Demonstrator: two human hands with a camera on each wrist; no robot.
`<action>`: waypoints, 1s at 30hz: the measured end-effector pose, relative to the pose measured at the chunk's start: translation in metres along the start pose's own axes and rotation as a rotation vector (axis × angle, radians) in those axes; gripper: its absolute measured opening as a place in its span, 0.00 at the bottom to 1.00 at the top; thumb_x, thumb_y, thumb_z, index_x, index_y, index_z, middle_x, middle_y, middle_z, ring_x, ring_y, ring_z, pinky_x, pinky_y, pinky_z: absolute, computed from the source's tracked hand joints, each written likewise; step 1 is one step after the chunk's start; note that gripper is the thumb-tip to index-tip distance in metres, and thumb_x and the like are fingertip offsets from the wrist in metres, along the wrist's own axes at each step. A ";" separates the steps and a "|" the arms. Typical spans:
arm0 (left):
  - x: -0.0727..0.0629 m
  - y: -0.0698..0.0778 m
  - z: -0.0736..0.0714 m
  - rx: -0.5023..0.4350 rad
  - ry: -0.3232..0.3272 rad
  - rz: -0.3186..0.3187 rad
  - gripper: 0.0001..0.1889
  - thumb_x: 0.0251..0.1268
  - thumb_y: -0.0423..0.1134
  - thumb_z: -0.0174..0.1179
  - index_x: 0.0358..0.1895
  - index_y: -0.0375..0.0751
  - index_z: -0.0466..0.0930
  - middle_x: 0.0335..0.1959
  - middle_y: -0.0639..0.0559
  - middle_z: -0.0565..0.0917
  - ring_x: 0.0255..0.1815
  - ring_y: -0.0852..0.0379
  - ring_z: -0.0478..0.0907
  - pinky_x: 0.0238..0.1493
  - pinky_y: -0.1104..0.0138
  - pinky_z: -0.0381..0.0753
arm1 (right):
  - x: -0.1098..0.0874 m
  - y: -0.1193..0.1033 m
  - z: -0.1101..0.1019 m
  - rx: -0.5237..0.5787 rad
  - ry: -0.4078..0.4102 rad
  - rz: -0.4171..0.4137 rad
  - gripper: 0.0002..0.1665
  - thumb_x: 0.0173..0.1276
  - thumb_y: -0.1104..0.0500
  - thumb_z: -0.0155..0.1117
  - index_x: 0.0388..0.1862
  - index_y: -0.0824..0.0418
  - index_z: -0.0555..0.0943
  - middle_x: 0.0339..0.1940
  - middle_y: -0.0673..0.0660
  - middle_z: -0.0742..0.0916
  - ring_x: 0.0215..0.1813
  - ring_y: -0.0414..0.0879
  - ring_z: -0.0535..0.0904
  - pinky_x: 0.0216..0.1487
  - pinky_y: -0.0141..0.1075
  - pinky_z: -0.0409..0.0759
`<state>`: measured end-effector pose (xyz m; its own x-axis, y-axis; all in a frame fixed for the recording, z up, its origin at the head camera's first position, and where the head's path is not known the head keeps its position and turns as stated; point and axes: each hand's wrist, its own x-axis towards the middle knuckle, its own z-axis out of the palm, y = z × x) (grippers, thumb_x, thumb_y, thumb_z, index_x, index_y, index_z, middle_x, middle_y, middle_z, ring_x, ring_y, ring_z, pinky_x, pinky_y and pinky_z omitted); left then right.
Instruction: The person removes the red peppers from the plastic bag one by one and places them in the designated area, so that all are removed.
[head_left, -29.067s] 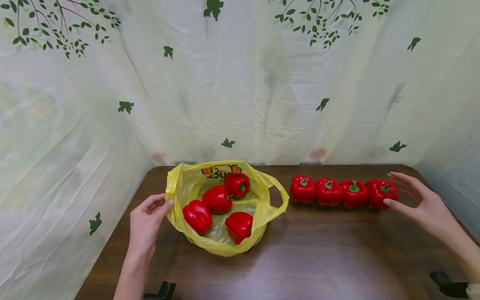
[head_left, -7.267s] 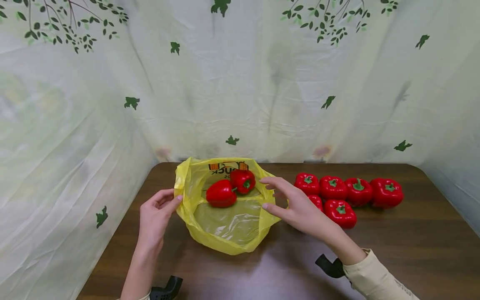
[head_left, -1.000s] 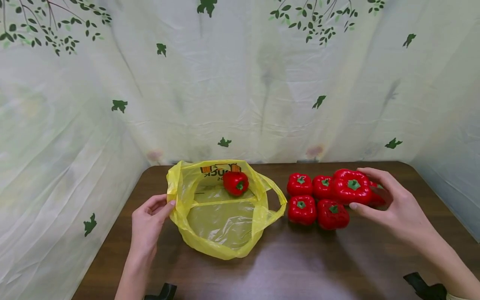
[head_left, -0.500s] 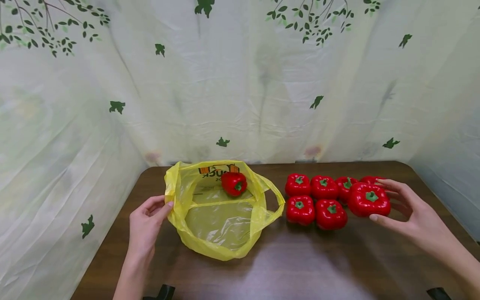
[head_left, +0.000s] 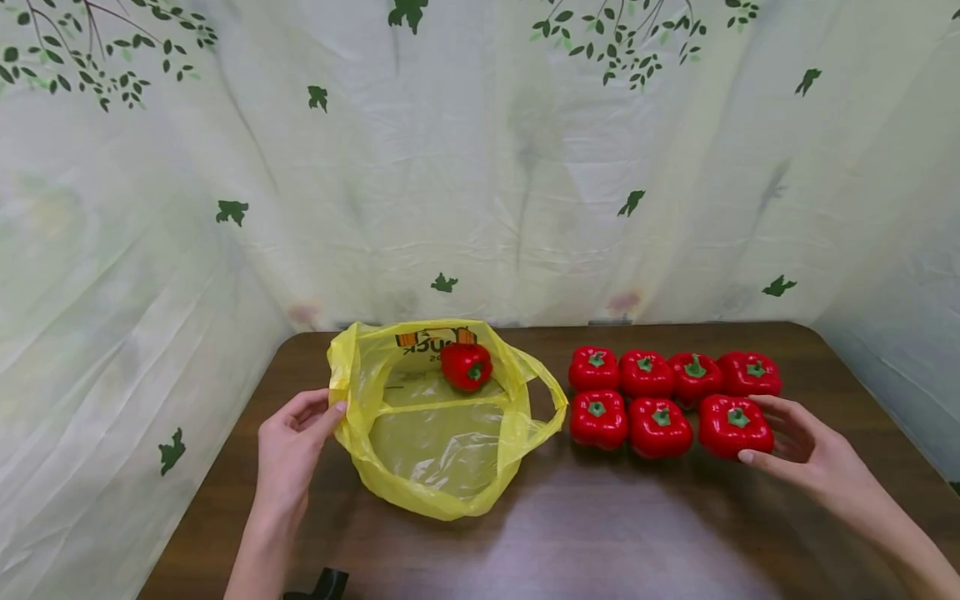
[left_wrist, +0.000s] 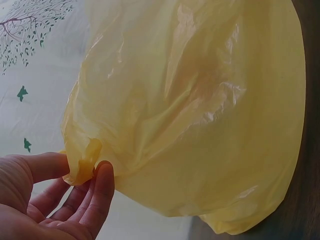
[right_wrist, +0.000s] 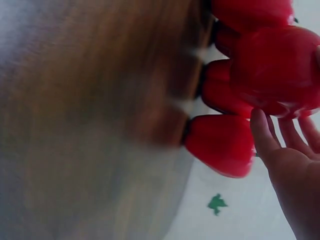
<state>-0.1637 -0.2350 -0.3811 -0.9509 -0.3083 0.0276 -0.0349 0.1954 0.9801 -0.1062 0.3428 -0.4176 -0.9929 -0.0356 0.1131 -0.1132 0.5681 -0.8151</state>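
My left hand [head_left: 292, 450] pinches the left rim of a yellow plastic bag [head_left: 408, 487] between thumb and fingers; in the left wrist view, the pinched fold [left_wrist: 84, 167] shows. The bag's mouth is open, with one red bell pepper [head_left: 465, 368] inside toward the back. At the right end of the front row, my right hand [head_left: 813, 454] holds a red bell pepper [head_left: 723, 429] by its right side, stem up. In the right wrist view the held pepper [right_wrist: 277, 67] covers part of the others, and the thumb touches its side.
A back row of several red peppers [head_left: 645, 375] stands along the table's far right. Two front-row peppers [head_left: 660, 429] stand left of the held one. The brown wooden table [head_left: 570, 533] is backed by a white curtain [head_left: 480, 167] with leaf prints.
The bag held several peppers earlier and now holds one; a front row has formed. Within the last second, my right hand brought its pepper over the back row and down to the front row's right end.
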 end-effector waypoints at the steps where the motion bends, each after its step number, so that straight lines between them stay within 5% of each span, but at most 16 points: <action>1: 0.000 0.000 0.000 -0.001 0.000 0.000 0.18 0.64 0.40 0.68 0.52 0.33 0.81 0.40 0.52 0.84 0.37 0.59 0.82 0.38 0.71 0.81 | 0.000 0.002 0.001 0.016 -0.010 0.005 0.39 0.66 0.58 0.70 0.73 0.59 0.63 0.60 0.41 0.73 0.52 0.21 0.73 0.42 0.27 0.81; 21: 0.001 0.001 0.001 -0.009 -0.003 -0.007 0.18 0.64 0.38 0.67 0.54 0.32 0.80 0.39 0.54 0.84 0.37 0.60 0.82 0.38 0.72 0.81 | 0.010 0.024 0.006 -0.045 -0.072 0.069 0.38 0.72 0.50 0.63 0.75 0.58 0.62 0.68 0.61 0.71 0.54 0.20 0.68 0.45 0.25 0.78; 27: 0.000 0.001 0.000 0.005 -0.004 -0.013 0.18 0.65 0.38 0.67 0.54 0.32 0.80 0.40 0.54 0.84 0.38 0.60 0.82 0.39 0.72 0.81 | 0.014 0.023 0.003 -0.072 -0.107 0.110 0.42 0.72 0.46 0.62 0.78 0.57 0.58 0.72 0.68 0.67 0.66 0.59 0.67 0.45 0.26 0.76; 30: 0.000 0.001 0.001 0.010 -0.003 -0.010 0.18 0.65 0.38 0.66 0.54 0.32 0.80 0.40 0.53 0.83 0.38 0.61 0.82 0.39 0.72 0.81 | 0.014 0.022 0.003 -0.086 -0.112 0.109 0.43 0.72 0.46 0.62 0.78 0.57 0.57 0.72 0.69 0.67 0.66 0.65 0.66 0.45 0.27 0.76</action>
<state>-0.1635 -0.2341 -0.3803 -0.9515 -0.3071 0.0175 -0.0472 0.2022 0.9782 -0.1225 0.3521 -0.4360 -0.9974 -0.0583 -0.0415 -0.0056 0.6420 -0.7667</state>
